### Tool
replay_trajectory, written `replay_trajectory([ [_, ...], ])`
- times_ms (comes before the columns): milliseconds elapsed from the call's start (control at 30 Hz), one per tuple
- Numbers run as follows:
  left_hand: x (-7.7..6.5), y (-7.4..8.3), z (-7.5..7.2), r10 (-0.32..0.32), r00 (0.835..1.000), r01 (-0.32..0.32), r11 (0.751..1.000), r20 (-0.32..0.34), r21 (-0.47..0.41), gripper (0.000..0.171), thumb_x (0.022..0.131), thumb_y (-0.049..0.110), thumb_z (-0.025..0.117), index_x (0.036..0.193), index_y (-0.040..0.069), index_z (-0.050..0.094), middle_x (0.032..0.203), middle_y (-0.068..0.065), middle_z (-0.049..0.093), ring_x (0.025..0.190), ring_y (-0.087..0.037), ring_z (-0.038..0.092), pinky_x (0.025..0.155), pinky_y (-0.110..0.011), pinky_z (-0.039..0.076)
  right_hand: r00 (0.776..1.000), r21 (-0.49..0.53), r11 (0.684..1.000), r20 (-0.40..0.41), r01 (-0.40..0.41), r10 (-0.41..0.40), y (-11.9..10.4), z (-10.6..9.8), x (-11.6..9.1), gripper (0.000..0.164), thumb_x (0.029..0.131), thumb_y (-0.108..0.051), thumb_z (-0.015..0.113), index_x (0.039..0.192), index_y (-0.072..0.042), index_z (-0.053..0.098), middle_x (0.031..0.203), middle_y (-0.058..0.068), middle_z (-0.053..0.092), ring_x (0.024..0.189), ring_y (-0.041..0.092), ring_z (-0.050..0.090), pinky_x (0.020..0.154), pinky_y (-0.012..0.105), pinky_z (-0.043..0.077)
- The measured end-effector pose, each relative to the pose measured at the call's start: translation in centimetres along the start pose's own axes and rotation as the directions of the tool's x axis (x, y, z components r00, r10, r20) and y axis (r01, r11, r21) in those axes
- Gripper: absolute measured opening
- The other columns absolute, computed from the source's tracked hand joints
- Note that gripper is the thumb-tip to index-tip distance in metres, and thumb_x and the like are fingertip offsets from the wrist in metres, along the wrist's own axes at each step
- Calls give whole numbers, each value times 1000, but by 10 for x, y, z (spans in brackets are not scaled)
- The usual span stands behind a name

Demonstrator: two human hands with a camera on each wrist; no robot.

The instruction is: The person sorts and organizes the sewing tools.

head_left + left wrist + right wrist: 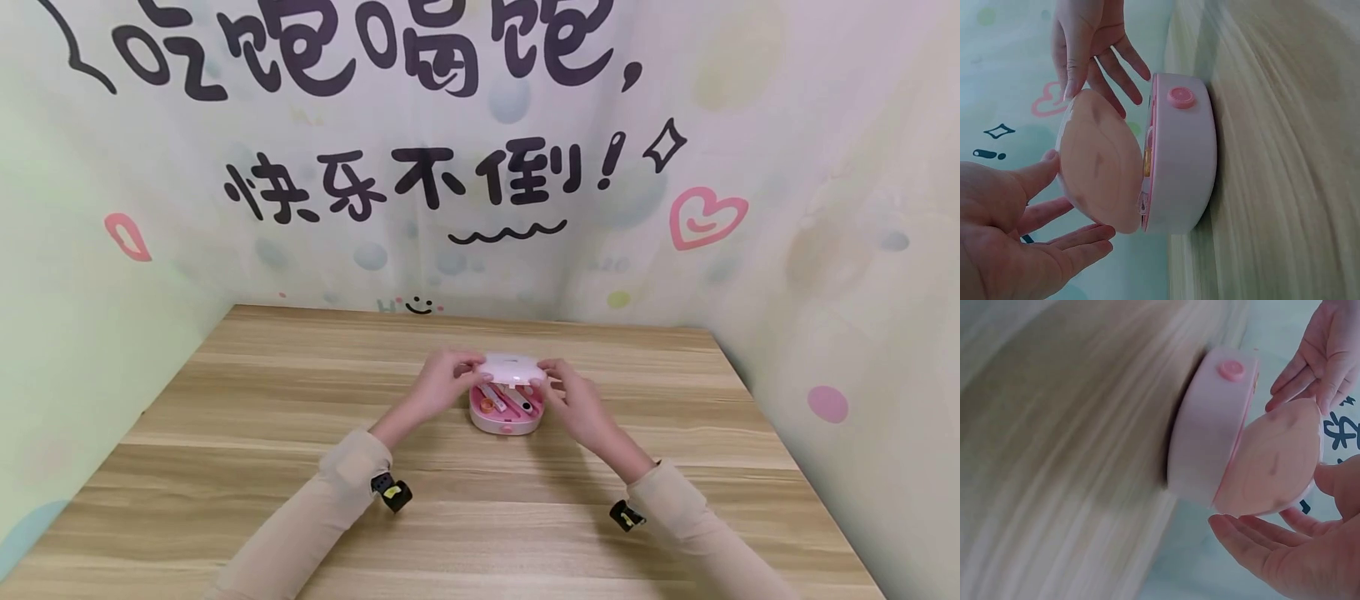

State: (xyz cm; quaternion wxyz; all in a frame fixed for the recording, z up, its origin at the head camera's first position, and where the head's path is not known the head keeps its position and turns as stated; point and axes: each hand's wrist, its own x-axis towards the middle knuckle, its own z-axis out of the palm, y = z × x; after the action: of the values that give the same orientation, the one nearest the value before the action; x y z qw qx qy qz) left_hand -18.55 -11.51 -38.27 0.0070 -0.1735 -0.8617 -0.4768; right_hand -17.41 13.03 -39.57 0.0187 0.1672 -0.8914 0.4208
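A small pink-and-white case (486, 423) stands on the table with its rounded lid (512, 369) raised partway. My left hand (444, 379) holds the lid's left side, the thumb at its front edge and the fingers along its side. On the opposite side my right hand (576, 402) holds the lid in the same way. Inside the case lie a white slim tool (493, 397), another white tool with a black dot (520, 401) and a small orange round piece (487, 406). A pink round button (1181, 97) sits on the front of the case. The lid hides the back of the interior.
The wood-grain table (465, 517) extends around the case on all sides. Behind it hangs a pale printed backdrop (337, 267) with black lettering, and similar pale sheets border the left and right. A black strapped device (393, 493) is on the left wrist, another (626, 517) on the right.
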Motion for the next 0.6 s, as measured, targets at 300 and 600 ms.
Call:
replay_trajectory([
  [300,-9,0,7,28,1000,-28,996,6,82,34,99,11,73,128,-5,72,136,-24,69,131,-41,63,111,-51,55,996,-63,996,-50,70,-73,3,12,-9,37,108,-14,62,138,7,55,142,34,59,125,53,63,100,57,60],
  [600,-19,-2,16,52,999,-50,987,-10,155,40,96,10,75,132,-6,69,132,-24,70,127,-41,65,112,-52,54,989,-155,981,-78,114,-127,8,21,-17,39,105,-12,66,138,7,55,135,36,63,121,50,67,94,55,63],
])
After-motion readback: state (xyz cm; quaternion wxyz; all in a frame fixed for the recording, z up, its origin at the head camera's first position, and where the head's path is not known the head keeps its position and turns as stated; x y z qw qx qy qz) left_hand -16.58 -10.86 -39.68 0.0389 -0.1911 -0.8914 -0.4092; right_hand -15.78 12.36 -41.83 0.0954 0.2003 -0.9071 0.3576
